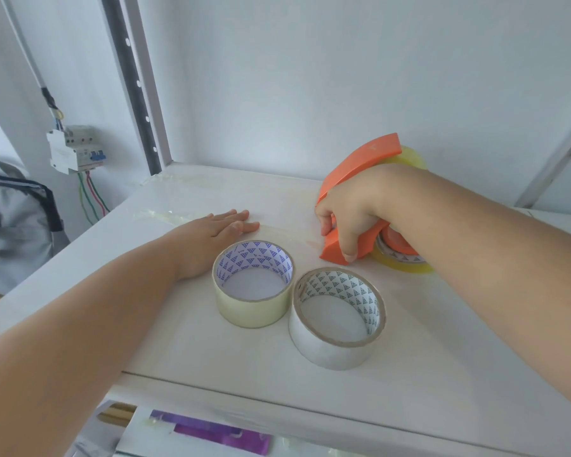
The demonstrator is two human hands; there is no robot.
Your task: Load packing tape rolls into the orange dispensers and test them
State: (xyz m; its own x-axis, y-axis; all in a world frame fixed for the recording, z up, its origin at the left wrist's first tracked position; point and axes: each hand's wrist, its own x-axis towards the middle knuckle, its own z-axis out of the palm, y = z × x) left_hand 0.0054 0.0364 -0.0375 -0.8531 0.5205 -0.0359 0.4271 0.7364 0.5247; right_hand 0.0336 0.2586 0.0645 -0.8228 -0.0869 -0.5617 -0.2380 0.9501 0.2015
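My right hand (353,209) grips an orange tape dispenser (360,159) loaded with a yellowish roll (406,265), its front end pressed down on the white shelf (211,351). A clear strip of tape (287,229) stretches leftward from it along the shelf. My left hand (218,230) lies flat with straight fingers on that strip. Two loose rolls stand in front: a pale yellow roll (249,308) and a clear roll (330,351), touching each other.
A white wall backs the shelf, with a slotted metal upright (132,84) at the back left. An electrical breaker box (75,148) with coloured wires hangs further left. A grey bag (14,222) sits left of the shelf. Purple packaging (211,433) lies below the front edge.
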